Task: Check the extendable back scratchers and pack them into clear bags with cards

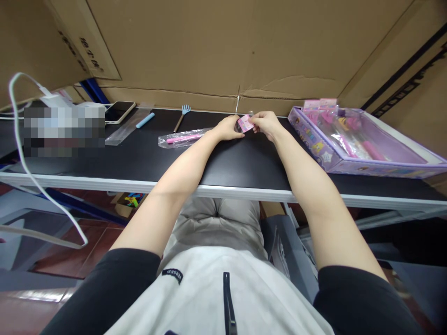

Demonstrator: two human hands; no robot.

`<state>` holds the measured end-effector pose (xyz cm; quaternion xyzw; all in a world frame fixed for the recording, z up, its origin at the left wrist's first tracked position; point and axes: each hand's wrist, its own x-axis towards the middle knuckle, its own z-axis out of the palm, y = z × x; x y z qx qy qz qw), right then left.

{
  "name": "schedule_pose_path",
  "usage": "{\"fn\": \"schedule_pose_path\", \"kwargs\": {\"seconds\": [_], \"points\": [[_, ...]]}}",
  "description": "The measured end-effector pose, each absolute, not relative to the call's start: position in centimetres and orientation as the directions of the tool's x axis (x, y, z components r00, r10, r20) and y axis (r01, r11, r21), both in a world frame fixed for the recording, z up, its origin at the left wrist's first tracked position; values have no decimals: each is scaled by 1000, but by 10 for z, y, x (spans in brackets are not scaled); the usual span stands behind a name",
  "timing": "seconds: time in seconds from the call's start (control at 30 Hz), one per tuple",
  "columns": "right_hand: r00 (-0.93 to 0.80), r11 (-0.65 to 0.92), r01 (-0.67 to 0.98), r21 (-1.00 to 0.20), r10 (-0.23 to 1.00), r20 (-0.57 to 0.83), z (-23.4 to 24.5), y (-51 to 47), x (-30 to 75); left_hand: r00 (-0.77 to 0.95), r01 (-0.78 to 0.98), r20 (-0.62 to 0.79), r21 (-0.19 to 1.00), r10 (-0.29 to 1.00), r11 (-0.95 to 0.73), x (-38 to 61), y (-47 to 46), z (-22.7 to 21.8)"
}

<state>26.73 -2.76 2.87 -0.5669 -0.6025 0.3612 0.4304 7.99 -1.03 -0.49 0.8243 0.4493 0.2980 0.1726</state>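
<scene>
Both my hands meet at the far side of a black table (pixel 139 158). My left hand (pixel 228 129) and my right hand (pixel 267 123) each pinch one end of a small pink card in a clear wrapper (pixel 245 123), held just above the tabletop. Just left of my left hand, a clear plastic bag with a pink stick-shaped item (pixel 183 138) inside lies flat on the table.
A purple tray-like box (pixel 335 160) with pink packaged items stands at the right. Farther left lie a small blue fork-shaped tool (pixel 182 116), a blue stick on a clear sleeve (pixel 145 120), a phone (pixel 120 110) and a white charger cable (pixel 21 149). Cardboard walls rise behind.
</scene>
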Motion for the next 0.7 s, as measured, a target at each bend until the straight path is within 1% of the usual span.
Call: {"fn": "schedule_pose_path", "kwargs": {"seconds": [0.2, 0.4, 0.57, 0.7], "points": [[-23, 49, 346, -937, 999, 43, 32, -32, 267, 422, 620, 351, 561, 836, -549, 78, -7, -8], [-14, 68, 356, -932, 998, 68, 32, -34, 265, 422, 560, 370, 611, 827, -559, 79, -10, -5], [40, 67, 379, -923, 995, 89, 30, -35, 259, 434, 592, 359, 578, 826, -562, 79, -9, -5], [46, 69, 368, -927, 995, 92, 27, -35, 254, 435, 605, 364, 559, 824, -566, 78, -10, -4]]}}
